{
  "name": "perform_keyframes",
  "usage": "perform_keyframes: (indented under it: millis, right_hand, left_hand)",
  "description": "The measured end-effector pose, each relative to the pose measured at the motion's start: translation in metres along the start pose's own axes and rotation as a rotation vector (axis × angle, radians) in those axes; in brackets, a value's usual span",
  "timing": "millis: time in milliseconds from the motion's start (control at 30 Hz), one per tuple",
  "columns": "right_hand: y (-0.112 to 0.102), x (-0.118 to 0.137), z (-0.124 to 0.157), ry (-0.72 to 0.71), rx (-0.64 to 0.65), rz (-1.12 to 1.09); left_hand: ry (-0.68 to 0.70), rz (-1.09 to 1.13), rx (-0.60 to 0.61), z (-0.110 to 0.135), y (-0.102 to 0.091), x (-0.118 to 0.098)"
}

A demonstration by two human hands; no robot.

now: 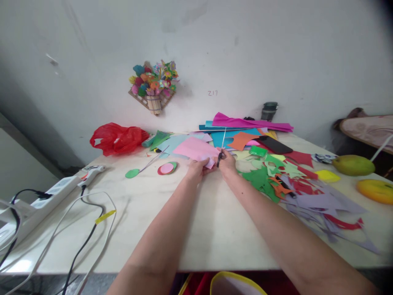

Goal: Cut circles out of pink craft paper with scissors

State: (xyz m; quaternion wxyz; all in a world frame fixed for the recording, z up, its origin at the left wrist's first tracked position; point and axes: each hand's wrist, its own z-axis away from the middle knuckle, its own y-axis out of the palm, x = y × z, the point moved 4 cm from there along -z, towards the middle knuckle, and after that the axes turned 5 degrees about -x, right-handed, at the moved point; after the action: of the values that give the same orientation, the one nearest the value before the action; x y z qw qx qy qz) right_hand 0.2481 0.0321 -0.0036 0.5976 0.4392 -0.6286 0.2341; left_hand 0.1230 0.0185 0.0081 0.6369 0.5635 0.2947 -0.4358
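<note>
Near the middle of the table, my left hand is closed on a sheet of pink paper, thumb on top near its lower edge. My right hand grips the dark handles of a pair of scissors, whose blades point up and away from me. The scissors are right beside the paper's right edge; whether the blades touch it I cannot tell. Left of my hands lie a small stack of round paper pieces, pink on top, and a green paper oval by a thin purple strip.
Coloured paper scraps cover the table's right side, near a black phone and two mangoes. A red plastic bag sits at the back left. A power strip and loose cables occupy the left edge.
</note>
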Motion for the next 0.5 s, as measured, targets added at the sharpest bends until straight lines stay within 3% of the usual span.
perform_keyframes:
  millis: [300, 500]
  right_hand:
    - [0.001, 0.001, 0.001, 0.009, -0.008, -0.033]
    - [0.003, 0.004, 0.005, 0.085, 0.005, -0.100]
  left_hand:
    - [0.016, 0.052, -0.079, -0.001, 0.004, 0.004]
    - [0.124, 0.085, -0.095, -0.015, -0.005, 0.008]
